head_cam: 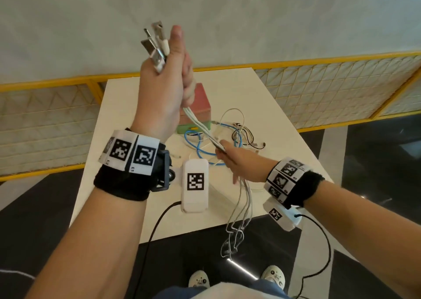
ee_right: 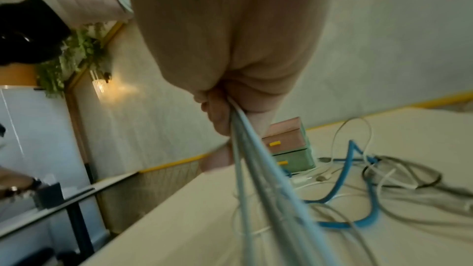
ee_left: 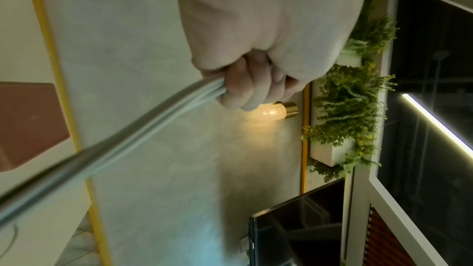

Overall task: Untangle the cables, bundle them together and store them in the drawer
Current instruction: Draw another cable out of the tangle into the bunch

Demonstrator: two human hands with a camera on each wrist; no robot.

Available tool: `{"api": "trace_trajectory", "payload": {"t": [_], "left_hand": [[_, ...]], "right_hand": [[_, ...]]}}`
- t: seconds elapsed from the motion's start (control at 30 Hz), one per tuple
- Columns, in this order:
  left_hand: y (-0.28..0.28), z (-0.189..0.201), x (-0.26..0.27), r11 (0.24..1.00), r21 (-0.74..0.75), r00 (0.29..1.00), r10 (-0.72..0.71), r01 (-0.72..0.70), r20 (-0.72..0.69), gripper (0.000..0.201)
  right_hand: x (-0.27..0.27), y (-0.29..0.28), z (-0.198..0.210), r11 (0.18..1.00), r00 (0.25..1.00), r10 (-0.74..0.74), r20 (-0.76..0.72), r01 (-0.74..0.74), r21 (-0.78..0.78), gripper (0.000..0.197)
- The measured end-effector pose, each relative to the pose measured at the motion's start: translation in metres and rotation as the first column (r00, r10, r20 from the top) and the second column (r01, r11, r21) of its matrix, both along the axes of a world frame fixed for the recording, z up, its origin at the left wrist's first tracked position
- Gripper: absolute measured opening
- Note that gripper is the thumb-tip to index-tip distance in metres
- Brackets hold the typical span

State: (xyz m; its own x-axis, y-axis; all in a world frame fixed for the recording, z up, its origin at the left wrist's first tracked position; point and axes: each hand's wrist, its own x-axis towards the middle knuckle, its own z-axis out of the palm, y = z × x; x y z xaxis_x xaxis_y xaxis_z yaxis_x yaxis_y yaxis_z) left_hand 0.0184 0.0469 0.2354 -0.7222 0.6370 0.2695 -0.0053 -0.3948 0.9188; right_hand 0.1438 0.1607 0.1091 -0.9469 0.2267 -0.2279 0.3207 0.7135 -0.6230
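Cables, thin white and grey ones with metal plugs [head_cam: 206,128], run taut between the two hands in the head view: the left hand [head_cam: 164,80] is raised high, fingers wrapped round the plug ends so that the connectors stick up above the fist, and the right hand [head_cam: 237,160] sits lower, over the white table [head_cam: 127,125], closed round the same strands, whose loose tails hang past the table edge toward the floor. I judge this to be the straightening pull before bundling; to do it well the right hand should slide down with a light, even grip so the strands lie parallel, and stop at any snag, not yank. Behind the hands, a thick blue cable [head_cam: 200,149] and thin black wires [head_cam: 247,137] lie tangled on the table, beside a small pink and green drawer box with yellow handles [head_cam: 197,109]; both drawers look closed. From the left wrist, the fingers [ee_left: 252,86] curl tightly round the grey-white strands, which leave the fist together toward the lower left. From the right wrist, the fingers [ee_right: 217,116] pinch the strands where they fan out toward the table; the blue cable loops just beyond, and the drawer box stands near the far edge, well apart from this hand.
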Motion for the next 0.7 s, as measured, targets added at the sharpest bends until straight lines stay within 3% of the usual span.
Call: {"api": "trace_trajectory", "payload": {"t": [0.1,0.17,0.33,0.57,0.7], "left_hand": [[-0.006,-0.004,-0.01,0.998,-0.061,1.0,0.017,-0.016,0.02,0.048],[-0.009,-0.008,-0.016,0.995,-0.099,0.999,0.015,-0.011,0.035,0.047],[-0.013,-0.025,-0.027,0.974,-0.219,0.998,0.06,-0.055,0.015,0.054],[-0.016,-0.059,-0.027,0.933,-0.357,0.997,0.067,-0.051,0.034,0.055],[-0.018,-0.073,-0.029,0.921,-0.389,0.999,0.042,-0.033,0.015,0.052]], "right_hand": [[-0.007,-0.006,-0.009,0.979,0.992,0.062,0.112,-0.038,-0.199,0.017],[-0.012,-0.005,-0.015,0.94,0.989,0.043,0.138,0.007,-0.342,0.032],[-0.015,0.015,-0.046,0.937,0.958,-0.144,0.247,0.213,-0.279,0.025],[-0.033,0.005,-0.068,0.876,0.934,-0.154,0.322,0.279,-0.392,0.045],[-0.044,0.007,-0.076,0.854,0.924,-0.352,0.149,0.382,-0.352,0.044]]}}
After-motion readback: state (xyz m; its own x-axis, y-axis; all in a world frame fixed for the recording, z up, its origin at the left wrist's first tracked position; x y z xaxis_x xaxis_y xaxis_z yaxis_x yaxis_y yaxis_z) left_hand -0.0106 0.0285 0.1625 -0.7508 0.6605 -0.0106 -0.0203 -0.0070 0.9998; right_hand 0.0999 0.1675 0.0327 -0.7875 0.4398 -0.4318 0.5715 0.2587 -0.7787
